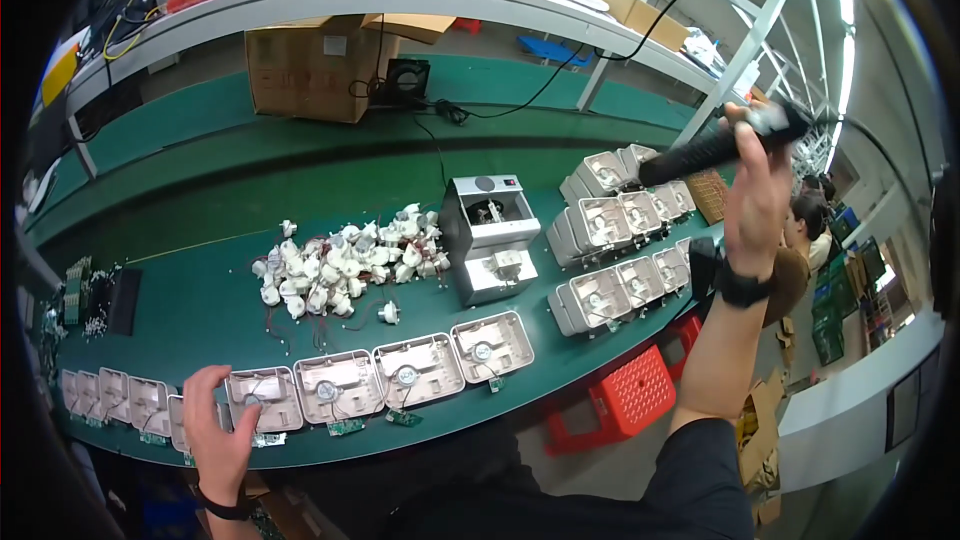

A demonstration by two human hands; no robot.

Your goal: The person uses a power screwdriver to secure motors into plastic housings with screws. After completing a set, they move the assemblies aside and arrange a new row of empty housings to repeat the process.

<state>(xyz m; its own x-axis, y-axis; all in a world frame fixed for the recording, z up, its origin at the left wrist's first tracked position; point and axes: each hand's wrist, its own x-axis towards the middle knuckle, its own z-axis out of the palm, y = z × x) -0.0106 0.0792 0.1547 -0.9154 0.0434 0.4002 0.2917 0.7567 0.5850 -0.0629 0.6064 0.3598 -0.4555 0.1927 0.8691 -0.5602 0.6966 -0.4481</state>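
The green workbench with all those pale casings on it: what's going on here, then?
A person is working with bare hands at a green workbench. Their raised right hand grips a black tool, while the left hand, fingers spread, is at the front row of open casings; whether it touches one is hard to tell. Behind the row lie a pile of white parts and a metal machine; more casings stand towards the right.

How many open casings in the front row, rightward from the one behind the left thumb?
4: the first casing, partly behind the left hand; then the second casing, third casing and end casing, rightward. None look hidden.
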